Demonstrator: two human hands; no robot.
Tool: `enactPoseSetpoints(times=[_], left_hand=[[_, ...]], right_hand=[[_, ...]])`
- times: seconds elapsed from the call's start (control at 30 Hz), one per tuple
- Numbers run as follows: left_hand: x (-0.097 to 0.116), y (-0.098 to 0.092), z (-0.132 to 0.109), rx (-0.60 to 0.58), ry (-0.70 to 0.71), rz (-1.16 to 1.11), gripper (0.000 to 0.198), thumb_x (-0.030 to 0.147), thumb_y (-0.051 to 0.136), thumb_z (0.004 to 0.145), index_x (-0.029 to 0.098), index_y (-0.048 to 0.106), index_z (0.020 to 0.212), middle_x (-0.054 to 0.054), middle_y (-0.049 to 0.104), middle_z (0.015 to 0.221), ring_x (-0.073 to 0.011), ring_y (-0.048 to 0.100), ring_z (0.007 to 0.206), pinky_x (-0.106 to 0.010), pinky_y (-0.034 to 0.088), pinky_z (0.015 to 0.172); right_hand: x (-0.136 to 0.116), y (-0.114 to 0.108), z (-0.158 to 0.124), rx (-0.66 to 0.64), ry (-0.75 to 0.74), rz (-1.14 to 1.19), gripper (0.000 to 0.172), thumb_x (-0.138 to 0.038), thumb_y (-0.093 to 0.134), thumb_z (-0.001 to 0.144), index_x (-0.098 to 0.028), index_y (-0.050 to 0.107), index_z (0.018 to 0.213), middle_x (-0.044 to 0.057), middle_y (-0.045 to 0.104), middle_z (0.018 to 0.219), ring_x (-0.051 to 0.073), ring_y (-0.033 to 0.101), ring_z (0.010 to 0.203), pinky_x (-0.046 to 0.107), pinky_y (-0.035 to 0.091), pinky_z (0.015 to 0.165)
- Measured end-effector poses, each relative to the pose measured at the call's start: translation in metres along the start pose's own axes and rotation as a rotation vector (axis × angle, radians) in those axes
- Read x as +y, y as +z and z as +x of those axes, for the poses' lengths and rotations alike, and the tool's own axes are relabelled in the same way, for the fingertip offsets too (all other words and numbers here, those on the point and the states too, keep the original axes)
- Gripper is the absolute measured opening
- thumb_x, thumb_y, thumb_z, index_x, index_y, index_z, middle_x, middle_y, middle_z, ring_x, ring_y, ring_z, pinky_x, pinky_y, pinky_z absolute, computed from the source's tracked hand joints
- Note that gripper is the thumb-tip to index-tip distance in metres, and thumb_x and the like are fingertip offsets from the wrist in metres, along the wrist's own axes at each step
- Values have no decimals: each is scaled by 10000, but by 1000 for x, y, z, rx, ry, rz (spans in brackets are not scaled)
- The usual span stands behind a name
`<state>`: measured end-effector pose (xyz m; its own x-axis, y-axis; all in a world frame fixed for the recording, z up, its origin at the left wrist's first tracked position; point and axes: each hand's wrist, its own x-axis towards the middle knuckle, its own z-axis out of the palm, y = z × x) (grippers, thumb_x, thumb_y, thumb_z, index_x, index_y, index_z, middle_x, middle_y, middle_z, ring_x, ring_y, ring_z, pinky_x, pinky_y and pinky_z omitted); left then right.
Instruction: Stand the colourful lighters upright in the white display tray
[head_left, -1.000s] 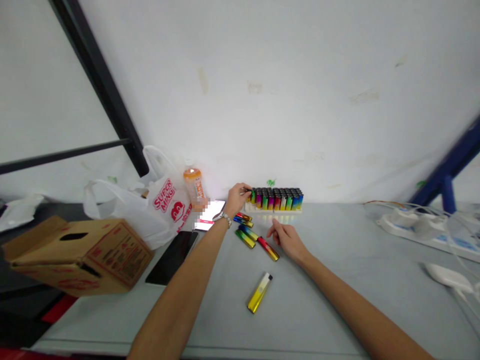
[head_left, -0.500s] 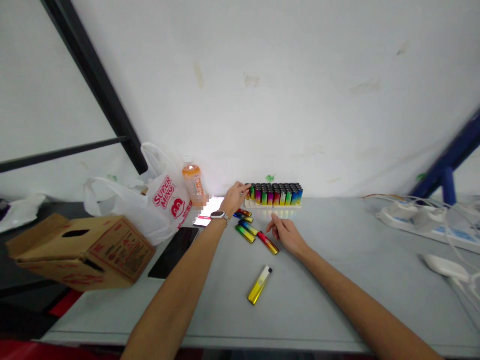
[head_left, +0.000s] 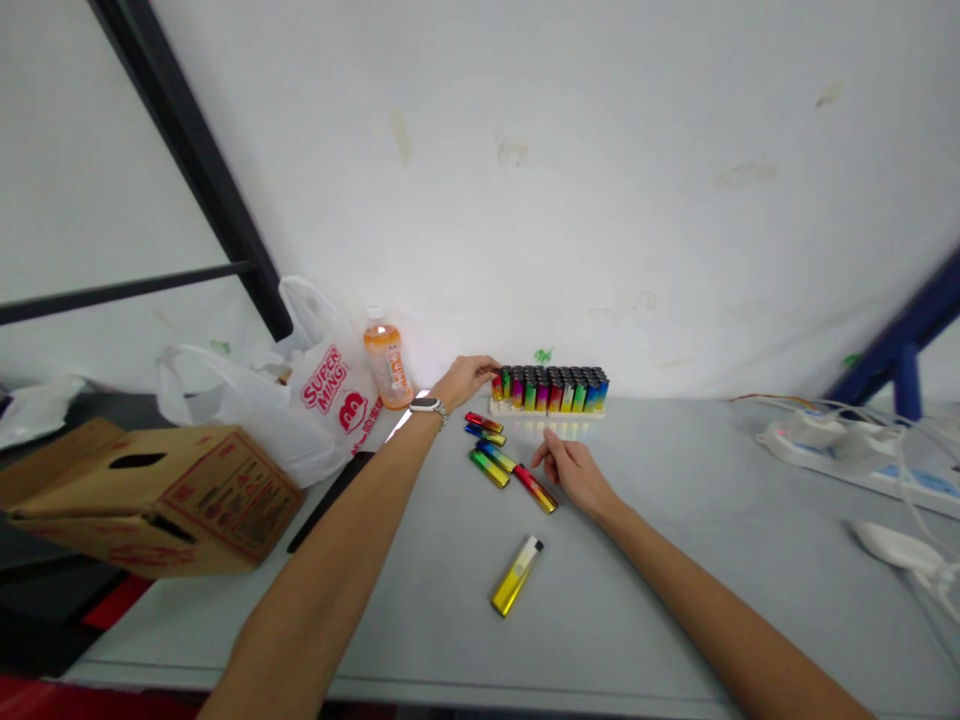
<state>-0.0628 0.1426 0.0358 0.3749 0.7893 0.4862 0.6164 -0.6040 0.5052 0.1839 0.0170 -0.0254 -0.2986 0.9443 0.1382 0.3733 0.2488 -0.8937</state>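
Note:
My left hand point(head_left: 466, 378), with a watch on its wrist, pinches the top of a red and yellow lighter point(head_left: 496, 387) at the left end of a pale rack point(head_left: 547, 411). Upright lighters point(head_left: 555, 388) with black tops and shiny coloured bodies stand close together in that rack. My right hand point(head_left: 576, 474) rests on the table, fingers loosely bent and apart, holding nothing. Beside it lies a red and gold lighter point(head_left: 535, 489). Several loose lighters, among them a green one point(head_left: 489, 468), form a group between my hands. Nearer me is a white and yellow lighter point(head_left: 517, 576).
At the left are a cardboard box point(head_left: 225, 490), a white plastic bag point(head_left: 262, 420), an orange drink bottle point(head_left: 388, 362) and a dark tablet point(head_left: 330, 505) partly behind my left arm. A power strip point(head_left: 840, 455) with plugs and cables lies at the right. The wall point(head_left: 570, 200) closes the back.
My left hand has shifted slightly left at the rack's end, so the red and yellow lighter there shows more clearly. My right hand stays almost in place. The view has shifted a little.

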Motion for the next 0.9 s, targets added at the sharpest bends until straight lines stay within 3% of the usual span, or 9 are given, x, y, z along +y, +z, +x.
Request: enactPoseSetpoints(times=[0.3,0.6,0.77,0.9], left_hand=[[-7,-3,12,-52,-18,-63,181,236,629,813,151,739,930,-62,762,890,-189,701,842,-313,542,864],[-4,9,4,-6,-57,-42,207,224,604,835,165,750,970,-56,754,939,-187,689,884,-331,535,911],[-6,15,-9,69,-29,183,358,100,489,834,189,738,1076,-76,630,1018,-184,624,944,-343,511,947],[4,10,-22,44,-20,327,561,-4,437,777,224,651,1243,-81,547,1140,-194,569,1027,-383,463,1013]], right_hand=[[1,0,1,-4,-1,-3,749,-675,223,947,-153,712,725,7,516,505,139,497,510,263,360,570],[0,0,0,-11,1,15,730,-676,244,944,-154,700,715,1,498,497,139,491,505,270,355,571],[1,0,0,-4,1,7,729,-666,238,949,-155,701,713,1,500,500,140,491,506,271,355,573],[0,0,-1,1,-7,-5,729,-665,233,949,-157,699,713,3,506,510,141,496,515,271,362,580]])
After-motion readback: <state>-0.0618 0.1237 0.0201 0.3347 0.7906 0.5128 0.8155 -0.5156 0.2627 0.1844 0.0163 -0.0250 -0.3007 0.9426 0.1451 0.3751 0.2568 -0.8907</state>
